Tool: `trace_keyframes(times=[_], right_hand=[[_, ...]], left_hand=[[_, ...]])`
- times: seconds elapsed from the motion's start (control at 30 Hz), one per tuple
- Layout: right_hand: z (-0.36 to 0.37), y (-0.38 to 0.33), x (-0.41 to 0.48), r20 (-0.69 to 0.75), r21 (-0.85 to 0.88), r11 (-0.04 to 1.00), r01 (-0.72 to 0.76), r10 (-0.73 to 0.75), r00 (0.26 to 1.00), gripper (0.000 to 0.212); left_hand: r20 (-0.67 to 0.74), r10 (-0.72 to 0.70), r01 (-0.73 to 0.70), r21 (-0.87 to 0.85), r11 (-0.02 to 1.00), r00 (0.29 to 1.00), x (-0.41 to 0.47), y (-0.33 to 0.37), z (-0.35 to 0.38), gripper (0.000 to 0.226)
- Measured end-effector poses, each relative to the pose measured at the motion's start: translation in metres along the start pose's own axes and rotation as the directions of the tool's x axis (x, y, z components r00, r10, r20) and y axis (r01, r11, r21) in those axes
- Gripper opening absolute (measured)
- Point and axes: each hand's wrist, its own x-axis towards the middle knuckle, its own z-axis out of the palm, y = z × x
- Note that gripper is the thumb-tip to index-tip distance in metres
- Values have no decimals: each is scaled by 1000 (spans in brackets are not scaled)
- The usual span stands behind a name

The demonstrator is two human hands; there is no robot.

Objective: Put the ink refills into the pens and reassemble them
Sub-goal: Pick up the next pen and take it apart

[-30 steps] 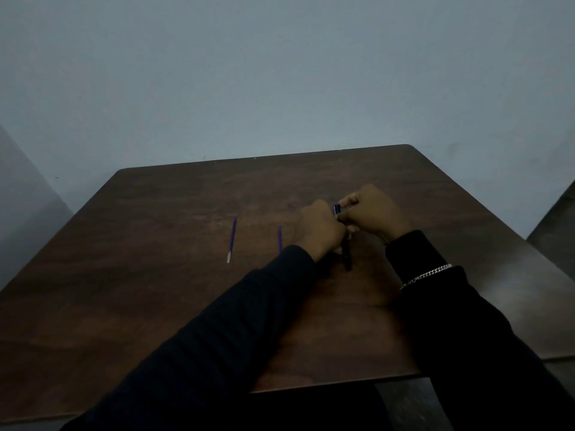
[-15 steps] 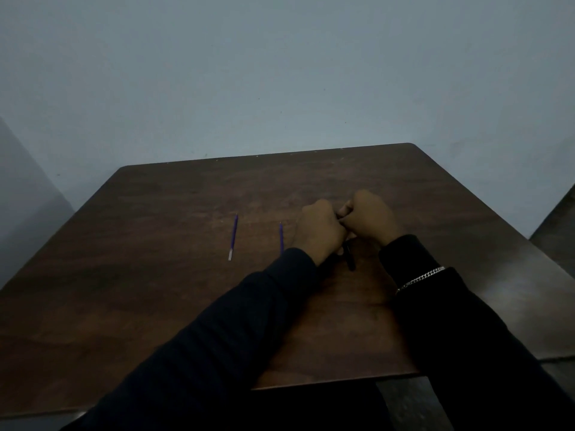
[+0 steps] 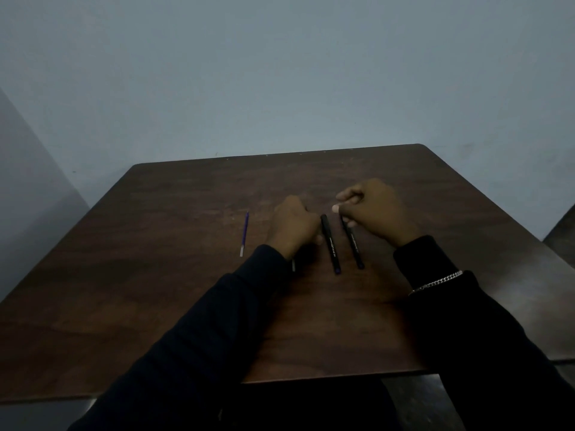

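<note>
Pinching one slim black pen (image 3: 351, 239), my right hand (image 3: 376, 209) curls; left hand (image 3: 294, 225) fisted, hold unclear. Second pen (image 3: 330, 243) lies between; blue refill (image 3: 244, 233) at nine o'clock on dark wood table (image 3: 155, 275).

Dark wood table (image 3: 186, 306) (rounded corners), plain grey-blue wall (image 3: 280, 73) behind, dim light

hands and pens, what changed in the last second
The left hand and right hand moved apart; two black pens now lie uncovered between them, the right one under the right hand's fingers. The loose purple ink refill stayed put.
</note>
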Motion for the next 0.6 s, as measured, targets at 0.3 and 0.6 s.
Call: trace_keyframes(times=[0.3,0.6], right_hand=[[20,-17,-6,220,-176,983,-58,97,971,5],[25,-15,-10,256,53,983,-174,155,954,33]], left_hand=[[104,-88,105,-172,979,991,-8,7,0,12],[68,-112,123,-176,977,991,-8,2,3,5]])
